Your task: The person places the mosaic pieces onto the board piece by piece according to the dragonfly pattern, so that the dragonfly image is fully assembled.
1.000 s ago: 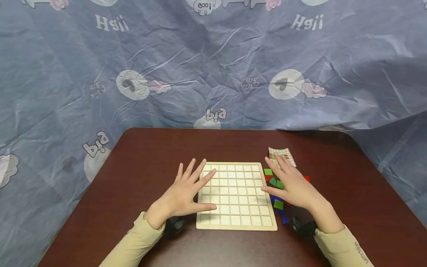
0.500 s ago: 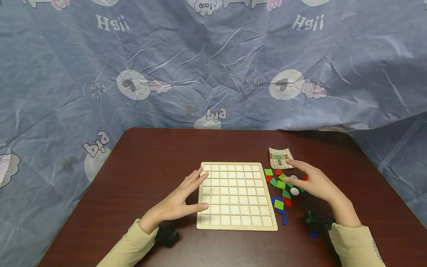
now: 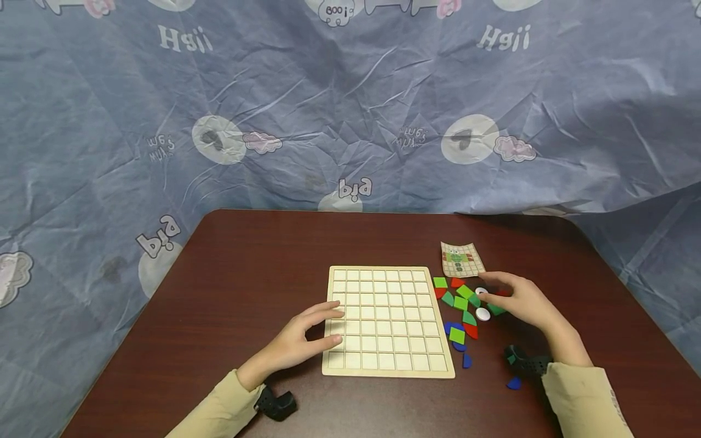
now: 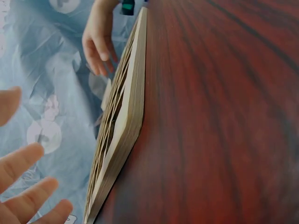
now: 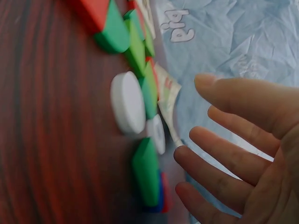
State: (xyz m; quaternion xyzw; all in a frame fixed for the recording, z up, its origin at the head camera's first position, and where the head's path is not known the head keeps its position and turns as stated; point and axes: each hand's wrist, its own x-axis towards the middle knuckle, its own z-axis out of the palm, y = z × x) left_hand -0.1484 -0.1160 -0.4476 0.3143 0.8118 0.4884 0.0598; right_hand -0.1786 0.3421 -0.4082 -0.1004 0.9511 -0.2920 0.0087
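Observation:
A pale wooden grid board (image 3: 386,313) lies in the middle of the table. My left hand (image 3: 296,342) is at its left edge, the fingers loosely bent and nothing in them; fingers (image 4: 21,168) and board edge (image 4: 133,109) show in the left wrist view. To the right of the board, my right hand (image 3: 526,304) hovers by the loose pieces, thumb and fingers apart, holding nothing. Nearest to it are a white disc (image 3: 482,314), another white disc (image 5: 159,134) and a green piece (image 5: 146,171). Behind them lies a paper pattern card (image 3: 462,260) with a green figure.
Several green squares (image 3: 457,336), red quarter-rounds (image 3: 471,330) and blue pieces (image 3: 467,361) lie along the board's right side. One blue piece (image 3: 513,383) lies apart, near the right wrist camera (image 3: 526,360). A printed cloth (image 3: 350,121) hangs behind the table (image 3: 263,243).
My right hand has moved right, uncovering the pieces and the card. My left hand has drawn back toward the board's front left, and its spread fingers have relaxed.

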